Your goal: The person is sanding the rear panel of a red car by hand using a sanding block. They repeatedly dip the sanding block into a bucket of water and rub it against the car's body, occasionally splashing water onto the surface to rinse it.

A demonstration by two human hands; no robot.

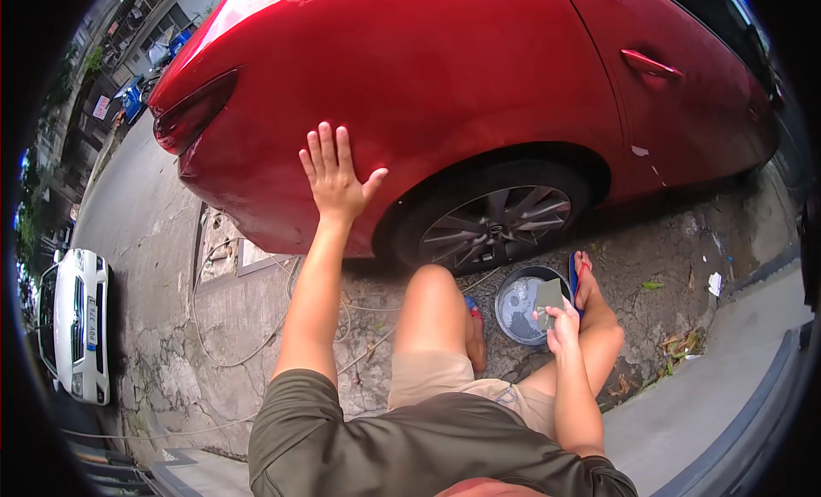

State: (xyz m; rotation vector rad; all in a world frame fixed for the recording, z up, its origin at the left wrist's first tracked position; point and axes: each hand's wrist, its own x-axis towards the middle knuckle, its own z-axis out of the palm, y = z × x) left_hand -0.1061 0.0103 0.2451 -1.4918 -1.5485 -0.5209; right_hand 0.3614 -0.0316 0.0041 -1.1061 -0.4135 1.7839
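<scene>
My left hand [336, 179] lies flat with fingers spread on the rear side panel of a red car [410, 78], between its tail light [198, 112] and the wheel arch. Between the thumb and fingers of my right hand [562, 328] is a grey-green rectangular sheet [551, 300] that looks like sandpaper. It is held above a round dark basin [505, 302] of greyish water, which stands on the ground between my feet. Just beyond the basin is the car's rear wheel [496, 223], with a black tyre and a spoked rim.
A thin hose or cord [256, 360] loops over the cracked concrete ground at the left. Farther left a white car [81, 326] is parked. A low grey concrete ledge [701, 386] runs along the right, with dry leaves [680, 347] beside it.
</scene>
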